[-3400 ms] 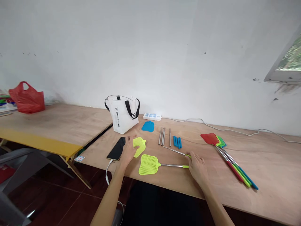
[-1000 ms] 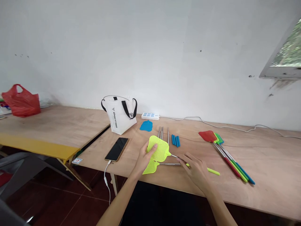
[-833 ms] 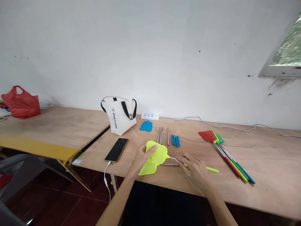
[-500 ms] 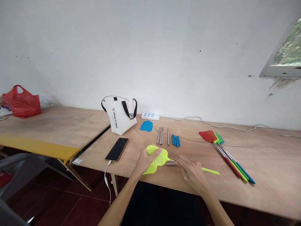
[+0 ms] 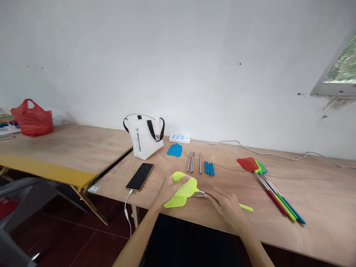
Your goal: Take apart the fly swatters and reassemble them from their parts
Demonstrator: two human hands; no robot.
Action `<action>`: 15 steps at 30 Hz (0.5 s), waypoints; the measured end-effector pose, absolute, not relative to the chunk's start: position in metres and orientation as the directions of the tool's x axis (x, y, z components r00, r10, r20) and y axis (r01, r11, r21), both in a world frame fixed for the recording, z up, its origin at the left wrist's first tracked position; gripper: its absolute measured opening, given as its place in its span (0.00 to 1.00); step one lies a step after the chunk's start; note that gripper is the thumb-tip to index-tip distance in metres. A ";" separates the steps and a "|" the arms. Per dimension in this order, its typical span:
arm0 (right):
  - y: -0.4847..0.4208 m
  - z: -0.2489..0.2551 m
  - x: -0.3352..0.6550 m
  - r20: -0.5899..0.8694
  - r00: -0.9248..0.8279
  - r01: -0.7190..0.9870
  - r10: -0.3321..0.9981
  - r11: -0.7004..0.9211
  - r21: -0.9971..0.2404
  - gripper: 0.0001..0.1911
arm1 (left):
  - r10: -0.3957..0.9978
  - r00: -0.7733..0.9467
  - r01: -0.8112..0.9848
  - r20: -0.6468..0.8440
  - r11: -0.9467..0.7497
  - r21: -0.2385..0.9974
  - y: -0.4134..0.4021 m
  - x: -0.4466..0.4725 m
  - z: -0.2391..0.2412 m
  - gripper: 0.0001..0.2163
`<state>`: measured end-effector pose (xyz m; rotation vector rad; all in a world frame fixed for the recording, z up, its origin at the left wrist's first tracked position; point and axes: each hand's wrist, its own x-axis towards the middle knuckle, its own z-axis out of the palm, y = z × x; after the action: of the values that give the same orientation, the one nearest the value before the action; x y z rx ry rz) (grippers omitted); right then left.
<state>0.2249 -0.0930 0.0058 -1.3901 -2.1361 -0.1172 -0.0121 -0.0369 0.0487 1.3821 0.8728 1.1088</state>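
Note:
My left hand (image 5: 169,189) is closed on the yellow-green perforated head of a fly swatter (image 5: 185,189), thumb on top. A second lobe of the same mesh shows below; I cannot tell whether it is a separate head. From the head's neck a thin metal rod (image 5: 201,191) runs to my right hand (image 5: 226,204), whose fingers are closed around it. Another metal length lies just under that rod. A yellow-green handle (image 5: 246,207) sticks out past the right hand; its join to the rod is hidden under the palm.
Behind the hands lie several metal tubes (image 5: 193,162), blue grips (image 5: 209,168) and a blue swatter head (image 5: 175,150). Red, green and blue swatters (image 5: 271,185) lie at right. A phone (image 5: 139,176), a white bag (image 5: 146,139) and a power strip (image 5: 179,138) are on the table.
The yellow-green handle has slid left, so less of it shows past my right hand. Both hands keep their hold. The view has shifted slightly.

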 end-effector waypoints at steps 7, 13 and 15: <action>-0.083 0.011 0.279 0.360 -0.087 0.847 0.929 0.259 -0.464 0.23 | 0.991 0.121 -0.083 0.064 -0.055 0.995 -0.021 -0.040 0.054 0.18; -0.087 0.023 0.307 0.346 0.053 0.781 0.937 0.177 -0.599 0.25 | 0.964 0.264 0.054 0.030 -0.046 0.997 -0.011 -0.051 0.049 0.20; -0.088 0.024 0.310 0.328 0.077 0.779 0.942 0.148 -0.609 0.24 | 0.957 0.287 0.153 0.027 -0.074 0.985 -0.010 -0.051 0.047 0.20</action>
<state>0.3099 -0.0884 0.0244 -1.6603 -1.7306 0.2959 -0.0513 -0.0102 0.0473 1.4877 1.0809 0.9464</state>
